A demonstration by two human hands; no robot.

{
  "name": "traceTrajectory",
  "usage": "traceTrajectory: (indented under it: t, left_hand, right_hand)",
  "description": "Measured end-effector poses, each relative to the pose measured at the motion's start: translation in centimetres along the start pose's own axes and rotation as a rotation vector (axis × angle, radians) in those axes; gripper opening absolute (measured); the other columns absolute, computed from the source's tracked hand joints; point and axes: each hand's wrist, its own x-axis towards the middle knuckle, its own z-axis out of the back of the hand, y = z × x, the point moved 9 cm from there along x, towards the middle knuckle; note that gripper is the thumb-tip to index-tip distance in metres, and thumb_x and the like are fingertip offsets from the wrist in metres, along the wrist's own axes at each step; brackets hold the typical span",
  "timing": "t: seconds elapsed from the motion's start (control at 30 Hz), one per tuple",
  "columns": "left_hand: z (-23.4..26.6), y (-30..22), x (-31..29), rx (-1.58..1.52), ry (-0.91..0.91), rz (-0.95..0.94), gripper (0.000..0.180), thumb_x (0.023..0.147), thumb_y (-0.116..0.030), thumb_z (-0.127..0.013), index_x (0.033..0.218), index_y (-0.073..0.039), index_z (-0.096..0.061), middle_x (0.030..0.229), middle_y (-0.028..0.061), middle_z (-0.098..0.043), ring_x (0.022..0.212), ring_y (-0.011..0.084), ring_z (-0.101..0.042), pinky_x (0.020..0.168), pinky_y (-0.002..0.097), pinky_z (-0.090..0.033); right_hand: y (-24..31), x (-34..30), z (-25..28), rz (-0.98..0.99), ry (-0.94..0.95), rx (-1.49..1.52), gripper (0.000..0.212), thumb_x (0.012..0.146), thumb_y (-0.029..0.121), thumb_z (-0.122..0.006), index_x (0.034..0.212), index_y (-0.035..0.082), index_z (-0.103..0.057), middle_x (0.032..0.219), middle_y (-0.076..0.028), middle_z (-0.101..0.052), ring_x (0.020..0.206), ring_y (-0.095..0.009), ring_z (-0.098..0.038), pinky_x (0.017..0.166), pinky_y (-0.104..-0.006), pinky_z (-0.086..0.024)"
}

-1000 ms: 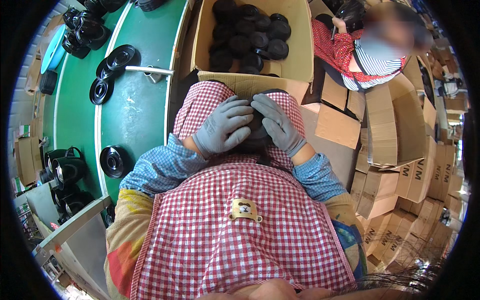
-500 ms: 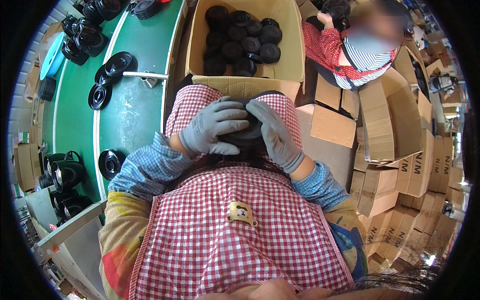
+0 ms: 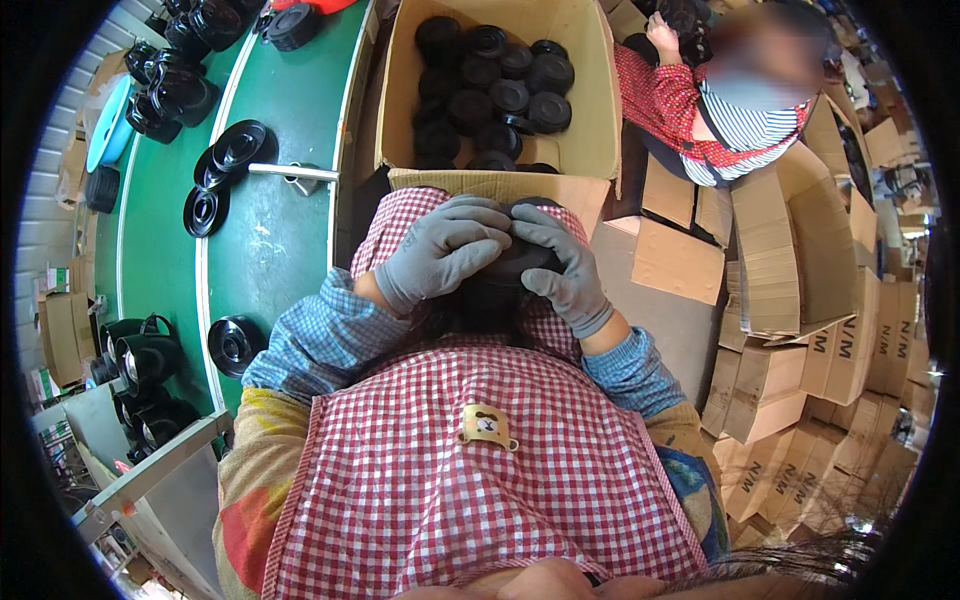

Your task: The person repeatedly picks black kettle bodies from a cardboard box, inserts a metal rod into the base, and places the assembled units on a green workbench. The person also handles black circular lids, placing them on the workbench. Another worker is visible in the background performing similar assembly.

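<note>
Over my lap both my hands wear grey work gloves and are closed about a black round part (image 3: 508, 266), perhaps more than one stacked. My left hand (image 3: 440, 255) grips its left side, with the fingers pressed together across the top. On the right side my right hand (image 3: 570, 272) has curled fingers and a bent thumb against the rim. The gloves cover much of the part, and its underside is hidden. Just beyond my knees, a cardboard box (image 3: 395, 130) contains many similar black round parts (image 3: 510, 95).
At left runs a green workbench (image 3: 270, 230) with black round discs (image 3: 243, 146) and dark glossy pots (image 3: 182, 92). A metal bar (image 3: 292, 172) projects at its edge. A co-worker in a red sleeve (image 3: 675, 100) sits at far right, near open cartons (image 3: 795, 240) and stacked boxes.
My right fingers have curled from nearly straight to bent around the part. My left fingers have drawn closer together. The surroundings sit slightly lower and further right in the picture.
</note>
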Motion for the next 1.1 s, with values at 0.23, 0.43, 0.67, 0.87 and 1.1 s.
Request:
traceTrajectory:
  t: [0.23,0.43,0.67,0.87,1.1]
  left_hand:
    - [0.4,-0.4,0.3,-0.044,0.055,-0.063,0.039,0.094,-0.035,-0.072,0.110,0.000,-0.072,0.126,0.0189,-0.065,0.124,0.0381,-0.059,0.105,0.0478,-0.046]
    - [0.1,-0.3,0.3,-0.024,0.079,-0.083,0.039,0.089,-0.031,-0.077,0.112,0.000,-0.072,0.126,0.0186,-0.066,0.123,0.0379,-0.060,0.104,0.0482,-0.047]
    - [0.2,-1.2,1.4,-0.057,0.000,-0.064,0.025,0.094,-0.021,-0.069,0.105,0.001,-0.073,0.115,0.0178,-0.069,0.114,0.0359,-0.063,0.100,0.0467,-0.050]
    - [0.4,-1.7,1.0,0.001,-0.068,-0.210,0.018,0.094,-0.014,-0.064,0.100,0.001,-0.073,0.106,0.0168,-0.072,0.105,0.0346,-0.066,0.094,0.0457,-0.054]
    - [-0.3,-2.0,-0.1,0.137,0.027,-0.213,0.028,0.101,-0.018,-0.051,0.106,0.001,-0.072,0.114,0.0170,-0.071,0.114,0.0385,-0.064,0.107,0.0533,-0.043]
  right_hand:
    - [0.8,-0.2,0.1,-0.028,-0.043,0.007,0.073,0.080,0.053,-0.082,0.129,0.001,-0.067,0.146,-0.018,-0.054,0.139,-0.032,-0.048,0.119,-0.0423,-0.032]
    - [0.9,-0.2,0.0,0.007,-0.036,0.044,0.060,0.083,0.039,-0.081,0.128,0.001,-0.068,0.144,-0.016,-0.056,0.137,-0.031,-0.050,0.119,-0.0427,-0.033]
    - [0.6,-0.1,0.6,-0.038,-0.114,0.135,0.054,0.081,0.035,-0.083,0.122,0.001,-0.072,0.138,-0.016,-0.061,0.136,-0.030,-0.050,0.118,-0.0441,-0.034]
    - [1.0,0.0,0.5,0.072,-0.067,0.003,0.055,0.078,0.040,-0.085,0.114,0.000,-0.075,0.135,-0.018,-0.064,0.141,-0.035,-0.047,0.120,-0.0467,-0.032]
    - [0.3,-0.2,0.4,0.104,0.040,-0.022,0.060,0.076,0.045,-0.086,0.115,0.001,-0.075,0.137,-0.018,-0.063,0.144,-0.037,-0.043,0.121,-0.0479,-0.030]
